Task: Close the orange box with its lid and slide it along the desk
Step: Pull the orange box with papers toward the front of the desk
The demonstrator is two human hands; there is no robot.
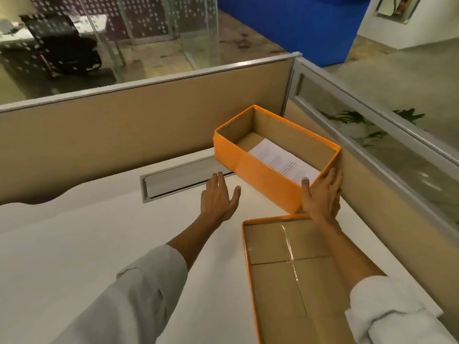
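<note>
Lid (293, 281) lies inside-up on the desk (99, 232), taped cardboard showing, just in front of the open box (258, 175), which sits far right against the partition (372, 194). Right hand (323, 197) lies flat on the box's near end, thumb at the corner, likely steadying it. Left hand (218, 197), fingers spread, is beside its long wall. Paper (283, 161) inside carries print too small to read.

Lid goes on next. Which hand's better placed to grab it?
Probably left. The left hand is open over the desk, holding nothing, close to the left rim of the lid. The right hand rests against the near end of the orange box, its forearm crossing above the lid.
</note>
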